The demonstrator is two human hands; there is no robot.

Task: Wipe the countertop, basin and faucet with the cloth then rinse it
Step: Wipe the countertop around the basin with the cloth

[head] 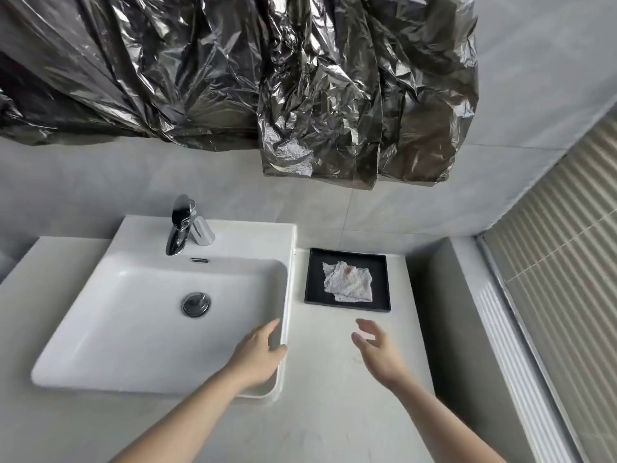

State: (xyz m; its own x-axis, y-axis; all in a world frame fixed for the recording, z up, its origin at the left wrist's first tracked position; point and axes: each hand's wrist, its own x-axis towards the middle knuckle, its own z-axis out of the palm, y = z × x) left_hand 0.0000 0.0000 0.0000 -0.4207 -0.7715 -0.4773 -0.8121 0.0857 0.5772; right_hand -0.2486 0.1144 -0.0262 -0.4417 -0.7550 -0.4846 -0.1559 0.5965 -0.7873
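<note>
Empty hands (258, 350) before cloth (348, 281) on tray (314, 279)

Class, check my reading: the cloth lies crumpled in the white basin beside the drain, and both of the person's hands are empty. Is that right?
Not quite. The head view shows the cloth lying crumpled in the black tray on the countertop, right of the basin, not beside the drain. The rest holds: the left hand and right hand are both empty.
</note>
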